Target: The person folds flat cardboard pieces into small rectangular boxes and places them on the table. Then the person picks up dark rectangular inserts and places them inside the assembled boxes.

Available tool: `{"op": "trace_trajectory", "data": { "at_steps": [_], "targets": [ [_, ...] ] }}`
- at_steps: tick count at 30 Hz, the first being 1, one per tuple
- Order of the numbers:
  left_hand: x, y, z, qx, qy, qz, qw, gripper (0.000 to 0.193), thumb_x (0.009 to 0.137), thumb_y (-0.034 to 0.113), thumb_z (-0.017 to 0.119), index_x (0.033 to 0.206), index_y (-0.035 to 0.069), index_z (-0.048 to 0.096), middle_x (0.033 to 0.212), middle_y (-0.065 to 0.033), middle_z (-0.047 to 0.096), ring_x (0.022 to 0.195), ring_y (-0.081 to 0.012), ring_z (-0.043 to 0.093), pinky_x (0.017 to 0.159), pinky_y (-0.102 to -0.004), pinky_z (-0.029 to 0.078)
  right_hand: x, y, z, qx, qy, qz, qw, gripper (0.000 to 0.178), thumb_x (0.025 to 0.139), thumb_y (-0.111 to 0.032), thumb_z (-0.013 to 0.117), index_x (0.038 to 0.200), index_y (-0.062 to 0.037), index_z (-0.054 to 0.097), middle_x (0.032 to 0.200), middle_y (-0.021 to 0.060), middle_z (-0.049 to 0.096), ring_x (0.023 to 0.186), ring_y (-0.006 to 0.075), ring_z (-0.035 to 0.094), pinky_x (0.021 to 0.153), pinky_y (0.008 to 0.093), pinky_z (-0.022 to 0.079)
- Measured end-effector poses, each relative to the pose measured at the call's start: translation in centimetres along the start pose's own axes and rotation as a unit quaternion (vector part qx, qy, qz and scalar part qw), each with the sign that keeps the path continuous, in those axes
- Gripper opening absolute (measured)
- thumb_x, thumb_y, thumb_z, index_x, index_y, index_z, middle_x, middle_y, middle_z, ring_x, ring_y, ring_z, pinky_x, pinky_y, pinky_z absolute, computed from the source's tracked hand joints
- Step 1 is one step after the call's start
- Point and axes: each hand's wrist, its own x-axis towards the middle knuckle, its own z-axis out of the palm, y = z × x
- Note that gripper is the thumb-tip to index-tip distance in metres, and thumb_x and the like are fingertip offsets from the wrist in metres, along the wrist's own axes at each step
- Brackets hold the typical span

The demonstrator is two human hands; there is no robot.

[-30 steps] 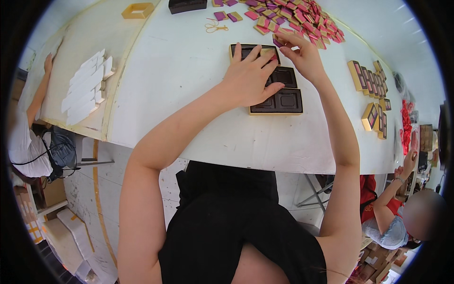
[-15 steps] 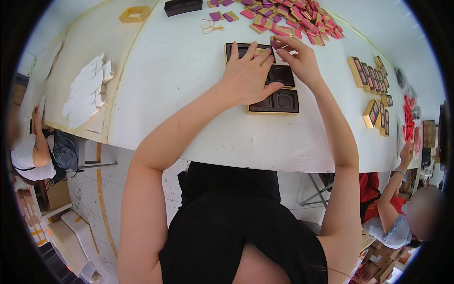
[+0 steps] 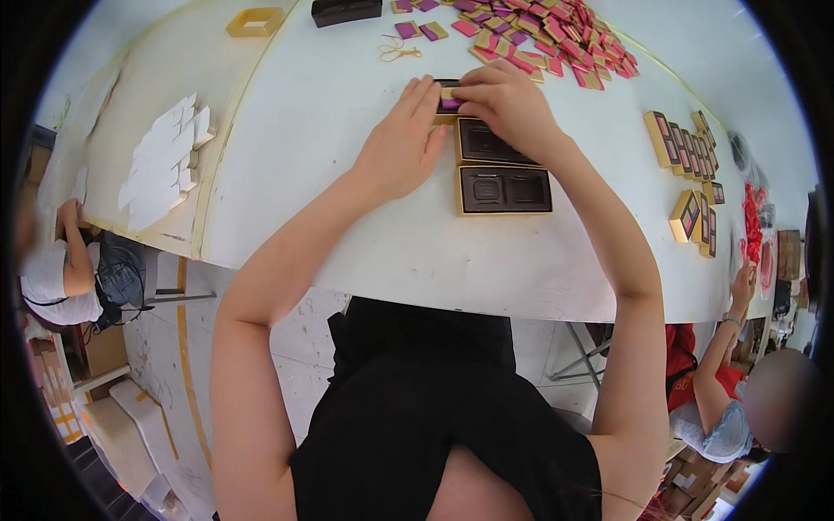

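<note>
Left hand (image 3: pixel 398 139) against box (image 3: pixel 446 118), right hand (image 3: pixel 504 100) at purple-gold piece (image 3: pixel 450 102); can't tell if either clamps; brace box, seat piece flat, square

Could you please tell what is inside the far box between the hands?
A purple and gold piece shows inside the box. The left hand and right hand cover the box's ends, so what else lies there cannot be seen.

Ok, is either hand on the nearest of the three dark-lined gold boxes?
No, the left hand and right hand are both at the farthest box, apart from the nearest box.
</note>
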Motion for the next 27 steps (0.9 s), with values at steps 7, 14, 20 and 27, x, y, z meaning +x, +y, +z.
{"op": "trace_trajectory", "data": {
  "at_steps": [7, 14, 20, 27],
  "targets": [
    [-0.1, -0.3, 0.1, 0.042, -0.009, 0.037, 0.998, 0.047, 0.095, 0.006, 0.049, 0.141, -0.006, 0.047, 0.15, -0.0213, 0.044, 0.145, -0.037, 0.034, 0.115, -0.0442, 0.036, -1.3, -0.6, -1.7, -0.074, -0.041, -0.047, 0.995, 0.031, 0.093, -0.023, 0.067, 0.122, -0.0123, 0.069, 0.132, 0.0015, 0.064, 0.134, 0.0264, 0.047, 0.111, 0.0533, 0.033],
    [0.6, -0.2, -0.2, 0.165, -0.044, 0.052, 0.984, 0.046, 0.094, 0.011, 0.053, 0.138, -0.003, 0.052, 0.15, -0.0145, 0.046, 0.143, -0.0355, 0.038, 0.114, -0.0543, 0.034, -0.1, 3.4, -1.7, 0.137, -0.118, 0.173, 0.968, 0.033, 0.1, -0.016, 0.056, 0.131, -0.0115, 0.064, 0.134, 0.008, 0.064, 0.131, 0.0293, 0.052, 0.11, 0.0465, 0.039],
    [0.6, 1.3, -1.2, 0.014, -0.014, 0.186, 0.982, 0.051, 0.094, 0.031, 0.062, 0.141, 0.013, 0.054, 0.151, -0.0124, 0.045, 0.143, -0.0351, 0.038, 0.115, -0.0615, 0.028, 3.9, 14.1, 2.6, -0.078, -0.072, 0.004, 0.994, 0.044, 0.087, -0.005, 0.065, 0.131, -0.0101, 0.063, 0.128, 0.0088, 0.065, 0.118, 0.03, 0.06, 0.099, 0.037, 0.049],
    [-1.4, 2.6, 1.1, 0.084, -0.145, 0.225, 0.96, 0.067, 0.086, 0.05, 0.069, 0.146, 0.028, 0.049, 0.158, -0.0096, 0.037, 0.149, -0.0325, 0.027, 0.116, -0.0702, 0.016, 3.2, 8.6, -0.1, -0.055, 0.088, -0.003, 0.995, 0.043, 0.091, -0.015, 0.065, 0.133, -0.0125, 0.06, 0.109, 0.0091, 0.069, 0.102, 0.0296, 0.064, 0.09, 0.0408, 0.051]
  ]
}}
